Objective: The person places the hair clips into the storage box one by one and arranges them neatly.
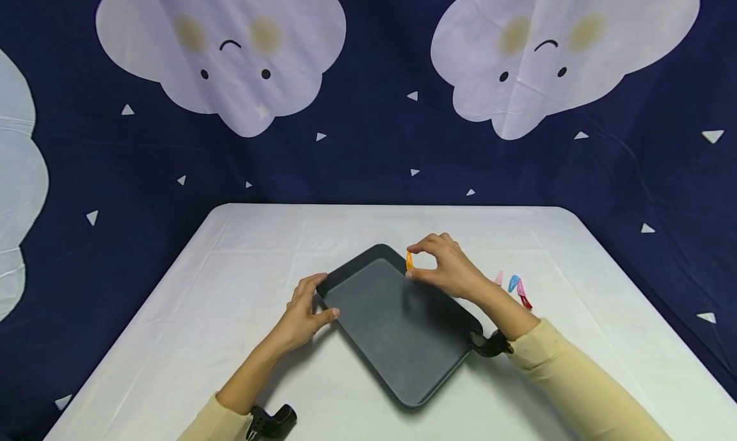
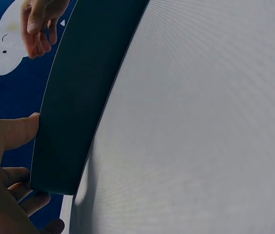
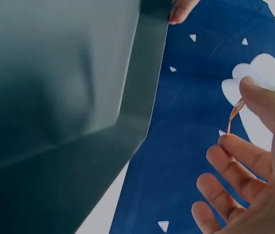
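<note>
A dark grey rectangular tray [image 1: 403,332] lies at an angle on the white table. At its left corner, the left hand [image 1: 305,316] holds the rim between thumb and fingers; the left wrist view shows this left hand [image 2: 6,165] against the tray's side wall [image 2: 74,107]. Above the tray's far right edge, the right hand [image 1: 451,268] pinches an orange hair clip [image 1: 409,260] between thumb and index finger. In the right wrist view the orange clip [image 3: 234,115] spans thumb and index fingertip of the right hand [image 3: 254,161], other fingers loosely bent.
Right of the tray, partly behind the right forearm, lie several clips: a pink one [image 1: 499,278], a blue one [image 1: 514,283], another pink one [image 1: 521,288] and a red one [image 1: 526,302]. A dark blue cloth with clouds [image 1: 368,159] hangs behind the table [image 1: 259,236].
</note>
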Demonstrator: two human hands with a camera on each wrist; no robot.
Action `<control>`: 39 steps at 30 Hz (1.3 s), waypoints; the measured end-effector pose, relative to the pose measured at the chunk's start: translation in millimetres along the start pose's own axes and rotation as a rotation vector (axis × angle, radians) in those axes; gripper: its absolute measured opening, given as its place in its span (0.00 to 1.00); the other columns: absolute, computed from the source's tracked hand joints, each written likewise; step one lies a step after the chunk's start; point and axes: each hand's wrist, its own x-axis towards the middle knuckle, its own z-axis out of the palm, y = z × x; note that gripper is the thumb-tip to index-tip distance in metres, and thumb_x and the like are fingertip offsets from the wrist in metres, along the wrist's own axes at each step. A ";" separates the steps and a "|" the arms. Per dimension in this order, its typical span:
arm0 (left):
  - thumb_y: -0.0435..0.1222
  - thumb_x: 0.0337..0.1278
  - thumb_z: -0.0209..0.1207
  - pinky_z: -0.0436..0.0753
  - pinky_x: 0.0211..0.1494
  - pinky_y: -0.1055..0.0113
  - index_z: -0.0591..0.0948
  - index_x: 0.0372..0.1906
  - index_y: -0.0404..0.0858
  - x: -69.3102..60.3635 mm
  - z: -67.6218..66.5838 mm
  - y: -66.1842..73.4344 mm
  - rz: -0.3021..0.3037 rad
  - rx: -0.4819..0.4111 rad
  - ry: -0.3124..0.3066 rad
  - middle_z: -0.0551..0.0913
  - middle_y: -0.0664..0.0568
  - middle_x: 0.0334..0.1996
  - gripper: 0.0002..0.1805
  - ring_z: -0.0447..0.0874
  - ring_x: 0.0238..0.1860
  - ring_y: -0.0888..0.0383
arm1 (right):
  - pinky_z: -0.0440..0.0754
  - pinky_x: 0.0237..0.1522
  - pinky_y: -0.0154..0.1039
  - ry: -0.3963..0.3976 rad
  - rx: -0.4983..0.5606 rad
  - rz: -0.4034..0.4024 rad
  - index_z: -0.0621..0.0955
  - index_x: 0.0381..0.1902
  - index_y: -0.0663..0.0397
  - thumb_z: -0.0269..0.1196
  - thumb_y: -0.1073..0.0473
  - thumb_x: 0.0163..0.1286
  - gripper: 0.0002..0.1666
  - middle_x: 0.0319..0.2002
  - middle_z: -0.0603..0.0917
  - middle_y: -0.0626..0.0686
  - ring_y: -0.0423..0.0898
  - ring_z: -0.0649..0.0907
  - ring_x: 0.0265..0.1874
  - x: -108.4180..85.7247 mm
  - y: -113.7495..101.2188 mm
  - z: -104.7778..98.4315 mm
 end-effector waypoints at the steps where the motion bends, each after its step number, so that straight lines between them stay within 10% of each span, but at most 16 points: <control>1: 0.39 0.57 0.62 0.47 0.66 0.31 0.55 0.72 0.41 0.0 0.0 0.1 0.000 0.001 0.000 0.51 0.47 0.72 0.41 0.46 0.72 0.39 | 0.68 0.52 0.51 -0.008 0.004 -0.017 0.81 0.52 0.51 0.71 0.46 0.54 0.30 0.48 0.80 0.50 0.48 0.72 0.48 1.2 -1.7 2.1; 15: 0.37 0.58 0.61 0.38 0.65 0.28 0.54 0.72 0.39 0.1 -0.3 -1.8 0.016 -0.021 -0.014 0.51 0.44 0.72 0.41 0.44 0.73 0.38 | 0.72 0.49 0.45 -0.134 -0.010 -0.190 0.81 0.53 0.47 0.69 0.43 0.54 0.29 0.49 0.80 0.47 0.45 0.73 0.47 16.5 -16.4 31.3; 24: 0.33 0.58 0.60 0.62 0.66 0.40 0.53 0.73 0.36 1.1 -0.1 -0.6 0.026 -0.048 -0.015 0.51 0.45 0.72 0.41 0.45 0.74 0.39 | 0.71 0.51 0.45 -0.219 0.020 -0.188 0.81 0.53 0.49 0.70 0.45 0.55 0.29 0.48 0.79 0.46 0.48 0.74 0.48 21.9 -23.5 44.1; 39: 0.31 0.60 0.58 0.54 0.71 0.41 0.52 0.73 0.34 2.5 -0.1 -1.7 0.045 -0.059 -0.033 0.49 0.44 0.73 0.40 0.42 0.74 0.40 | 0.72 0.59 0.44 -0.420 0.025 -0.215 0.79 0.55 0.47 0.68 0.43 0.57 0.29 0.53 0.78 0.44 0.44 0.73 0.57 27.2 -28.6 66.4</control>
